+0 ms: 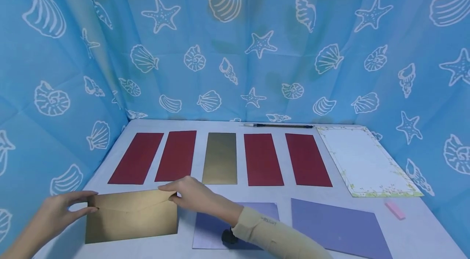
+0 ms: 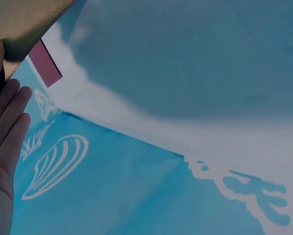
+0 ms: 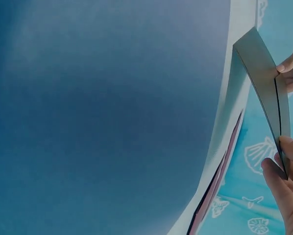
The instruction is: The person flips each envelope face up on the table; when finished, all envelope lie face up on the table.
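Observation:
A gold envelope (image 1: 128,220) with a curved flap line along its upper part is held up at the front left of the table. My left hand (image 1: 60,212) pinches its upper left edge between thumb and fingers. At the upper right corner my right hand (image 1: 191,193) grips it in the same way. In the right wrist view the envelope (image 3: 259,73) is seen nearly edge-on, slightly bowed, with both hands on it. The left wrist view has part of my left hand (image 2: 4,132) beside the envelope's corner (image 2: 26,24).
Red envelopes (image 1: 137,157) and another gold envelope (image 1: 220,157) stand in a row behind. Two purple envelopes (image 1: 338,226) lie in front, one partly under my right forearm. A brush (image 1: 282,126), floral-bordered paper (image 1: 367,161) and pink block (image 1: 395,210) lie farther back and right.

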{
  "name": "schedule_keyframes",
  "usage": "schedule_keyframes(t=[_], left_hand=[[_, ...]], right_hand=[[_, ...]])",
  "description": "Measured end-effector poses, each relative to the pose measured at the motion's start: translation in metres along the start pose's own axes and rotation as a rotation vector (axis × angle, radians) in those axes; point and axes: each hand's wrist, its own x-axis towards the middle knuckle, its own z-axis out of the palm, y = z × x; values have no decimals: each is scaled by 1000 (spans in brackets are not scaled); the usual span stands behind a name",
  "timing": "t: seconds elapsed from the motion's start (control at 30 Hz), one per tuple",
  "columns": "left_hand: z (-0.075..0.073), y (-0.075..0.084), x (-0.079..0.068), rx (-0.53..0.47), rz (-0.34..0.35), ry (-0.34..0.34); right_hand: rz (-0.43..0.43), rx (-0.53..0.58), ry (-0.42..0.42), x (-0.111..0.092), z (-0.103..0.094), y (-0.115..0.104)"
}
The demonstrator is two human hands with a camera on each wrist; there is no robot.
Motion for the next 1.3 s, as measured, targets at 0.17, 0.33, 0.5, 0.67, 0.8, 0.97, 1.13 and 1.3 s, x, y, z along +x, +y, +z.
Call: schedule_keyframes(t=[0.17, 0.33, 0.5, 0.67, 0.8, 0.97, 1.13, 1.3], left_hand=[[1, -6, 7, 4, 2, -70], [2, -13, 16, -34, -19, -171], [6, -19, 21, -94, -33, -244], [7, -21, 25, -104, -41, -271], [7, -21, 30, -101, -44, -283], [11, -22, 28, -80, -32, -273], [14, -19, 23, -51, -44, -257], [15, -4, 6, 37, -101, -328]], right_hand=[[12, -18, -44, 5, 4, 6], [26, -29, -116, 10, 7, 7], [49, -53, -167, 13, 11, 9], [73, -57, -198, 16, 14, 9], [92, -78, -210, 18, 15, 9], [87, -106, -223, 15, 15, 9], [53, -126, -212, 10, 15, 13], [-4, -182, -307, 0, 3, 13]])
